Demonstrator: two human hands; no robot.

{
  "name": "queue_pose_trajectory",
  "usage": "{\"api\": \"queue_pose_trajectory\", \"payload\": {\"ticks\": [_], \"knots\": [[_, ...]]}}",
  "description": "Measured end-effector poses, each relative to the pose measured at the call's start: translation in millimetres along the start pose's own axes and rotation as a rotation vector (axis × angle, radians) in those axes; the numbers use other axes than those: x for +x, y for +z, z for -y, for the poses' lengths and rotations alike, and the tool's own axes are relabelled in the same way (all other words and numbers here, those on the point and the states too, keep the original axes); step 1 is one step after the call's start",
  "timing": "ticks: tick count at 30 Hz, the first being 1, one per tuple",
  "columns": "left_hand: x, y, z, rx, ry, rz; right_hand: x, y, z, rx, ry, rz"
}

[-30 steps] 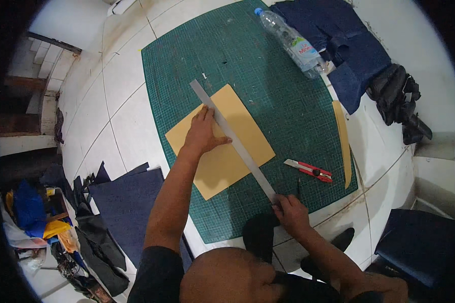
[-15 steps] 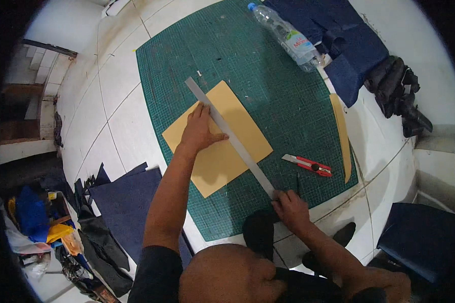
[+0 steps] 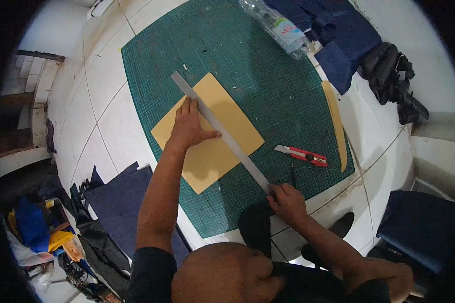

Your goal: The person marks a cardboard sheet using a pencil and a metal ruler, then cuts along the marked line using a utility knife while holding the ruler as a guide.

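Observation:
A metal ruler point(image 3: 220, 130) lies slantwise across a square tan sheet point(image 3: 232, 116) on the green cutting mat point(image 3: 162, 55). My left hand point(image 3: 189, 129) presses on the sheet and the ruler's edge, fingers stretched out and thumb spread apart. At the ruler's near end, beyond the sheet, my right hand point(image 3: 288, 204) grips it with closed fingers. A red utility knife point(image 3: 308, 156), its blade out, rests right of the ruler. A thin dark stick-like thing point(image 3: 292, 174) lies close to my right hand.
A narrow tan strip point(image 3: 335, 126) lies along the mat's right edge. At the far right are a clear plastic bottle point(image 3: 278, 30) and dark blue fabric point(image 3: 338, 50). More dark blue pieces point(image 3: 119, 197) lie left of the mat, beside a pile of mixed scraps point(image 3: 40, 227).
The whole view has shifted slightly, so the mat and the things on it sit a little further left and higher. Both hands keep their places on the ruler.

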State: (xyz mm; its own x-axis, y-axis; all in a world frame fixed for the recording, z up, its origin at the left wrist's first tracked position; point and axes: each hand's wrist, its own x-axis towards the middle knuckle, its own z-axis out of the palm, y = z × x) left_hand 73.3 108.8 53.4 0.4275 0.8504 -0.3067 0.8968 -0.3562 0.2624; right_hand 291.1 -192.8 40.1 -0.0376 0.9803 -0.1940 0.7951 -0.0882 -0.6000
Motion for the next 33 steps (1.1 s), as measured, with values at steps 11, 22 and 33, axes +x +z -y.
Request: {"api": "queue_pose_trajectory", "payload": {"ticks": [11,22,33], "knots": [[-0.5,6.1,0.8,0.057,0.001,-0.005,0.4,-2.4,0.2,0.037,-0.003,-0.014],[0.2,8.6,0.1,0.06,-0.024,0.008,0.8,0.7,0.0,0.055,-0.011,-0.03],[2.1,12.7,1.4,0.089,-0.026,0.038,-0.3,-0.1,-1.6,0.072,-0.024,-0.068]]}}
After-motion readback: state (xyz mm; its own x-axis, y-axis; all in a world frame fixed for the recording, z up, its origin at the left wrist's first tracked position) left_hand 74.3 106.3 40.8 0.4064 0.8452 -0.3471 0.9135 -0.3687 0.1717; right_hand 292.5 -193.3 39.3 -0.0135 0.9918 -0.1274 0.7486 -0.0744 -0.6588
